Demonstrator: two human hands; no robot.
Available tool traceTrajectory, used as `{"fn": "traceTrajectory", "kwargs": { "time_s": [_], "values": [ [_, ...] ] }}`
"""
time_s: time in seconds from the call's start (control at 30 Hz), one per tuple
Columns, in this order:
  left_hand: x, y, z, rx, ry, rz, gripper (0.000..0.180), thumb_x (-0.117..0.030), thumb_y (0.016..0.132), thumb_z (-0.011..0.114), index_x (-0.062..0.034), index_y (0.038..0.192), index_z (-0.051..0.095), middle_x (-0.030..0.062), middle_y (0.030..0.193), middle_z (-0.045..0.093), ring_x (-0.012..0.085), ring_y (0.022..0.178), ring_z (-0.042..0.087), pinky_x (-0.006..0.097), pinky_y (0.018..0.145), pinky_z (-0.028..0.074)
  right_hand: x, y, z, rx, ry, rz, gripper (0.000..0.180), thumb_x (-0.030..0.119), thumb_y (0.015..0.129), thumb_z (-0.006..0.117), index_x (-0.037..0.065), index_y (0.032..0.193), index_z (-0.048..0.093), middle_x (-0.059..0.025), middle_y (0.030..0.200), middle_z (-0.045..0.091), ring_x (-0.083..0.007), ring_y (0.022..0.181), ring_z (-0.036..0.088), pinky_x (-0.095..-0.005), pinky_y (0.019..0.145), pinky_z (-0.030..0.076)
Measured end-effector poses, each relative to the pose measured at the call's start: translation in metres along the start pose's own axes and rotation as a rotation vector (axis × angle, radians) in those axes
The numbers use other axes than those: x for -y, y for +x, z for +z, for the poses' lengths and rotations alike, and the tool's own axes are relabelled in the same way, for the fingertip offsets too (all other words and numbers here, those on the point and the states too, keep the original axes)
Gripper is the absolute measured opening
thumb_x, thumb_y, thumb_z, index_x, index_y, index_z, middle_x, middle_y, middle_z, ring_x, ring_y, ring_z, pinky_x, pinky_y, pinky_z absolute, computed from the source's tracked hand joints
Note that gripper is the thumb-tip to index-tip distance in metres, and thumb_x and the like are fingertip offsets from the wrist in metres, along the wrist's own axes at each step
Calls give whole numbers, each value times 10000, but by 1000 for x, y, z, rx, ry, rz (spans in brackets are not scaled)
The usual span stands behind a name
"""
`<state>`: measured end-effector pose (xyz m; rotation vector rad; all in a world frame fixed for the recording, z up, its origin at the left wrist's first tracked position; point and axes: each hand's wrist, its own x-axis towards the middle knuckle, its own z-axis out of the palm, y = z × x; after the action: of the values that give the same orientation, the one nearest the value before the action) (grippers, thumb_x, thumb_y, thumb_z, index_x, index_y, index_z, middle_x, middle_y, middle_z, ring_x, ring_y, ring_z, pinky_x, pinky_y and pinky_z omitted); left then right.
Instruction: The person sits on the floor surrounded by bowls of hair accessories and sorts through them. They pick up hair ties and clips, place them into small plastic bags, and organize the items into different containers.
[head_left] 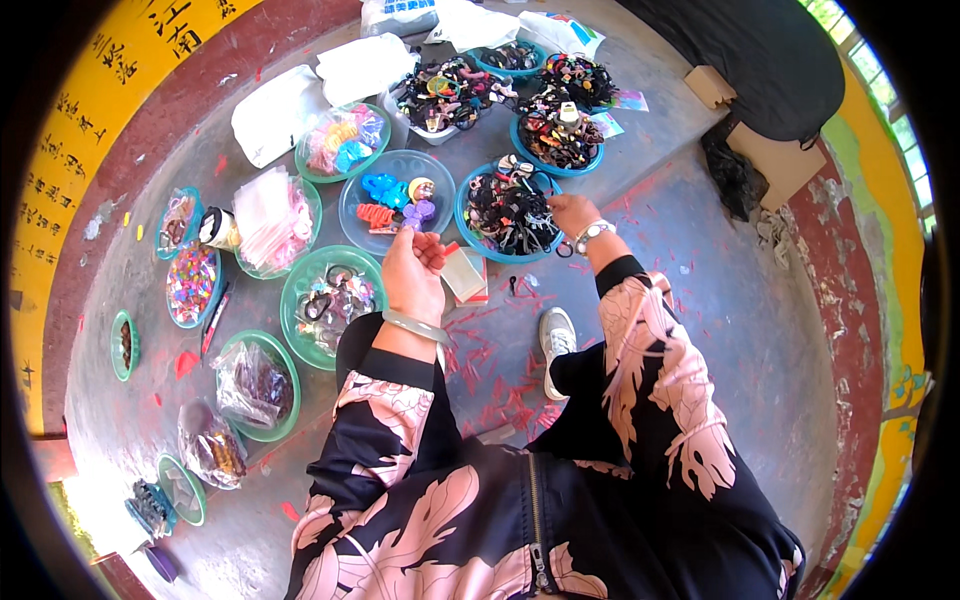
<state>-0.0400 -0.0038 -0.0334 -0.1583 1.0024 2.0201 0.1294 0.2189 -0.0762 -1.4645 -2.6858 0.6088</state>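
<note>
My left hand (415,268), palm turned up and fingers loosely curled apart, is just in front of a clear bowl (352,232). The bowl holds coiled hair ties in blue, orange and purple; a purple coil (418,214) is nearest my fingertips, and I see nothing held. My right hand (575,216) is at the right rim of a blue basket (466,232) heaped with black hair ties (512,210), some with small ornaments. Its thumb and fingers are pinched together; what is between them is too small to make out. Bracelets circle both wrists.
Bowls of hair accessories surround me, including a green bowl (290,318) and a blue basket of black ties (560,135). A flat box (464,275) lies between my arms. Red scraps (505,385) litter the floor by my shoe (557,345). White bags (275,115) lie behind.
</note>
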Motion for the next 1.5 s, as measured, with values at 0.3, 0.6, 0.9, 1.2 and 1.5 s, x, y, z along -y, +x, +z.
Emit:
{"fn": "traceTrajectory", "kwargs": {
  "time_s": [0.3, 0.6, 0.9, 1.2, 1.5],
  "values": [
    [44, 20, -3, -84, 276, 110, 108, -151, 819, 530, -55, 869, 533, 32, 769, 575, 120, 651, 539, 245, 568, 422, 90, -94, -61, -329, 887, -189, 207, 12, 792, 517, -20, 967, 622, -79, 849, 646, -123, 757, 608, -221, 678, 467],
    [167, 80, -136, -477, 1077, 169, 337, -200, 687, 682, 32, 889, 543, 149, 792, 599, 250, 694, 585, 346, 642, 456, 84, -105, -107, -421, 1260, -168, 182, -3, 815, 477, -49, 914, 623, -97, 858, 636, -141, 765, 611, -234, 691, 490],
    [151, 113, -130, -597, 1106, -11, 378, -194, 630, 717, 36, 896, 578, 185, 833, 623, 271, 689, 617, 368, 632, 482, 71, -110, -125, -367, 1375, -135, 164, 27, 824, 511, -15, 928, 631, -92, 825, 638, -129, 721, 606, -206, 598, 456],
    [145, 105, -104, -524, 1220, 160, 349, -166, 634, 690, 14, 907, 567, 178, 876, 616, 296, 843, 609, 363, 737, 465, 72, -107, -114, -269, 1264, -154, 174, 39, 830, 506, -40, 937, 617, -88, 839, 638, -127, 717, 605, -222, 637, 471],
    [147, 98, -119, -423, 750, 291, 91, 29, 707, 594, 51, 795, 587, 110, 781, 632, 208, 658, 614, 306, 627, 485, 97, -109, -104, -99, 1195, -183, 176, 20, 825, 494, -84, 917, 602, -96, 816, 623, -128, 704, 592, -231, 646, 486]
  ]
}}
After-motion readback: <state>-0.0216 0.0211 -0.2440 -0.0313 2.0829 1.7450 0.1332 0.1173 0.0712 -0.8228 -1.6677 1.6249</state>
